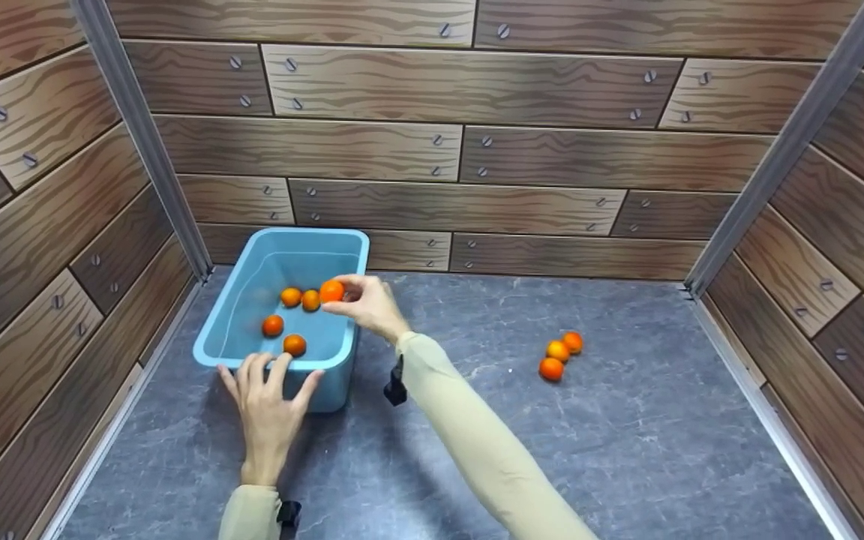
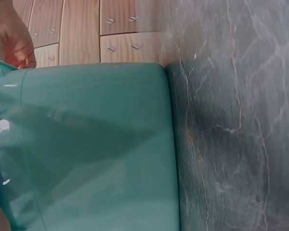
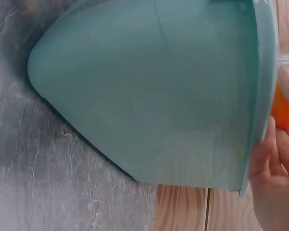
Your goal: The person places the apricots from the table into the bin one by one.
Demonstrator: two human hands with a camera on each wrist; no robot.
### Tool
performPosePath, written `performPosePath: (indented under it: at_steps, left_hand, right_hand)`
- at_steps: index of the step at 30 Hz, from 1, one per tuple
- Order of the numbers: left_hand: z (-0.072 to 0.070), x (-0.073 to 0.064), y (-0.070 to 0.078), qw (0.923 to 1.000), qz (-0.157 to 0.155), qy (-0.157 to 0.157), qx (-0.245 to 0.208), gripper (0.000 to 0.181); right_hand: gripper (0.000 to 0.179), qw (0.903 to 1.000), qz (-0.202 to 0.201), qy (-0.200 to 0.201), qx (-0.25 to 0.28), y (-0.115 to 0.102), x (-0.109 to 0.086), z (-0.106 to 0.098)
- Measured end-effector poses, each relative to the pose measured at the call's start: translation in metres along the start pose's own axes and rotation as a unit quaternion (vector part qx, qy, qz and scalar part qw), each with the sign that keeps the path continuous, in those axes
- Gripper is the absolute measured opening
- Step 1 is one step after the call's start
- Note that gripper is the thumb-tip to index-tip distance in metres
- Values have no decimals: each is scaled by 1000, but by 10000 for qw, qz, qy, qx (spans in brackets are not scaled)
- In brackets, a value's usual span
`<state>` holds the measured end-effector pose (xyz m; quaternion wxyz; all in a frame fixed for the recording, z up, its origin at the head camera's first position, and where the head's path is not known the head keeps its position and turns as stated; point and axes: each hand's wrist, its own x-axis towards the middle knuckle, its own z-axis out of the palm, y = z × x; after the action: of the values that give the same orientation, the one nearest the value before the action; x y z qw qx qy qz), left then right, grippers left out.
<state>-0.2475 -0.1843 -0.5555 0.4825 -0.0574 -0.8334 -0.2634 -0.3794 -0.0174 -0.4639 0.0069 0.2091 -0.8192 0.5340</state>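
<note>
A blue plastic tub (image 1: 211,346) stands at the left, with several small tangerines (image 1: 272,325) on its bottom. My right hand (image 1: 373,306) pinches another tangerine (image 1: 332,291) between thumb and fingers above the tub's right side. In the right wrist view, part of that tangerine (image 3: 283,108) shows behind the rim. My left hand (image 1: 271,409) rests at the tub's near rim, fingers spread and fingertips on the edge, thumb apart along the front. The left wrist view is mostly filled by the tub's outer wall (image 2: 91,144).
Three more tangerines (image 1: 558,351) lie close together in a slanting row on the grey marbled floor (image 1: 649,442), right of the tub. Wood-patterned panels (image 1: 372,150) enclose the space at the back and both sides, with metal strips (image 1: 769,169) at the corners.
</note>
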Motion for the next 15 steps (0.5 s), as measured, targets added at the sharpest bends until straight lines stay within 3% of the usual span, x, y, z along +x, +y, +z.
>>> performPosePath:
  at_steps: [6, 15]
  left_hand:
    - [2, -2, 0, 10000, 7, -13, 36, 50]
    - [3, 0, -1, 9999, 65, 79, 89, 50]
  right_hand:
    - [45, 9960, 63, -65, -888, -3, 0, 9]
    - [53, 9920, 176, -76, -1250, -5, 2, 14]
